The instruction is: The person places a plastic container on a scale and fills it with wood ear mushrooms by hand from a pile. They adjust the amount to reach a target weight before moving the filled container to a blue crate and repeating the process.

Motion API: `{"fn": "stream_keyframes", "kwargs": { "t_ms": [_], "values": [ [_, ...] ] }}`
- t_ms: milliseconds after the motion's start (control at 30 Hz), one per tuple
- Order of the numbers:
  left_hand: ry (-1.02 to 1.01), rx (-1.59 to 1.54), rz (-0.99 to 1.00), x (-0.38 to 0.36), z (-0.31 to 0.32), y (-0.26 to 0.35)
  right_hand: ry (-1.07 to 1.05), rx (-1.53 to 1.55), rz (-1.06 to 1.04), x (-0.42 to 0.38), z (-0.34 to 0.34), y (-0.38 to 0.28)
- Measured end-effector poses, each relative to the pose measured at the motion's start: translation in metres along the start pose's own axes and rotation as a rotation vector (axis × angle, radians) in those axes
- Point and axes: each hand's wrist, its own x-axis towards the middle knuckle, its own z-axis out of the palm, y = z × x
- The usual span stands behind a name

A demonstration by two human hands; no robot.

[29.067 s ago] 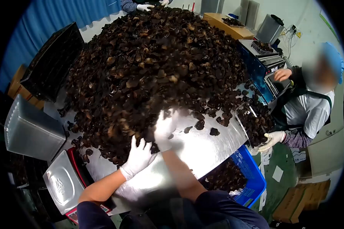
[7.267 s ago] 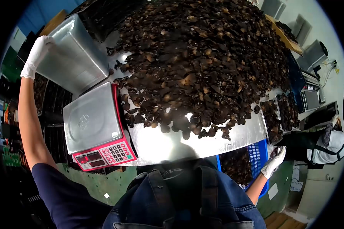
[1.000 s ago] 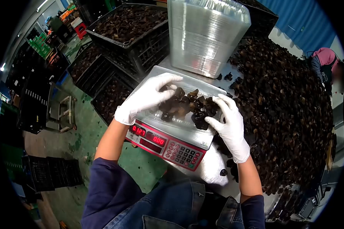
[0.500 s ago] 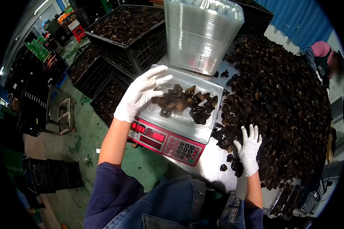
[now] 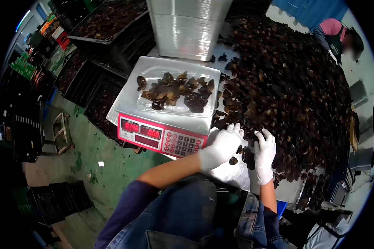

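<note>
My left hand (image 5: 223,145), in a white glove, reaches past the scale's right corner to the near edge of a large heap of dark wood ear mushrooms (image 5: 286,99). Its fingers are loosely bent over the mushrooms, with nothing visibly gripped. Just to its right, my gloved right hand (image 5: 265,155) rests at the heap's edge, fingers slightly curved and thumb apart. A clear plastic tray (image 5: 133,93) holding several wood ear pieces (image 5: 170,92) lies on the red-fronted digital scale (image 5: 162,135). The scale's display (image 5: 131,126) seems to read 0.146.
A tall stack of clear plastic trays (image 5: 187,33) stands behind the scale. Black crates (image 5: 112,45) of mushrooms are at the back left. Loose pieces (image 5: 233,160) lie on the metal table (image 5: 230,176). Another person (image 5: 334,35) bends at the heap's far right.
My left hand has left the tray and moved down and right to the heap. One more piece lies at the tray's left side. The reading rose from 0.133. My view shifted.
</note>
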Motion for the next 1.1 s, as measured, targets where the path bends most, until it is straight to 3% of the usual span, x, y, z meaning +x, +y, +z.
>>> {"fn": "stream_keyframes", "kwargs": {
  "t_ms": [67,133,167,200,267,300,367,400,467,533,600,667,733,800,933,1067,1100],
  "values": [
    [-0.171,0.251,-0.032,0.014,0.031,0.007,0.007,-0.023,-0.014,0.001,-0.002,-0.002],
    [-0.149,0.228,-0.070,0.023,0.048,0.008,-0.033,0.023,0.030,0.005,-0.002,-0.005],
    [-0.086,0.287,0.091,0.021,0.065,0.002,0.011,0.032,0.027,0.005,0.003,-0.004],
    [-0.050,0.171,-0.046,0.023,0.061,0.005,0.013,0.037,0.020,0.009,-0.002,-0.011],
    [-0.078,0.210,-0.014,0.022,0.054,0.002,-0.025,-0.070,0.070,0.022,-0.017,-0.029],
    [-0.078,0.214,-0.017,0.022,0.045,0.001,-0.162,-0.095,0.111,0.028,-0.014,-0.025],
    [-0.313,0.016,-0.057,0.026,0.017,0.000,-0.179,-0.112,0.075,0.034,-0.001,-0.012],
    [-0.313,0.018,-0.059,0.023,0.007,-0.002,-0.199,-0.133,0.041,0.037,0.003,-0.005],
    [0.203,0.034,0.029,0.014,-0.017,-0.014,-0.100,-0.106,-0.013,0.044,-0.007,-0.005],
    [0.459,-0.265,-0.020,0.001,-0.082,-0.036,-0.020,0.018,-0.009,0.045,0.010,0.019],
    [0.379,-0.352,-0.141,-0.008,-0.109,-0.081,0.069,0.106,-0.036,0.049,0.005,0.019],
    [0.671,-0.205,-0.054,-0.015,-0.140,-0.128,0.057,0.157,0.012,0.055,-0.006,0.007],
    [0.542,-0.163,-0.404,-0.025,-0.146,-0.167,0.087,0.230,0.018,0.068,-0.013,-0.011],
    [0.456,-0.084,-0.470,-0.034,-0.142,-0.194,0.117,0.427,0.024,0.087,-0.031,-0.047],
    [0.201,-0.115,-0.399,-0.051,-0.137,-0.207,0.057,0.811,-0.114,0.129,-0.045,-0.121],
    [0.334,-0.094,-0.376,-0.062,-0.141,-0.197,-0.087,0.837,-0.392,0.165,-0.031,-0.178],
    [0.321,-0.102,-0.412,-0.063,-0.146,-0.191,-0.074,0.721,-0.478,0.167,-0.023,-0.186]
  ]
}}
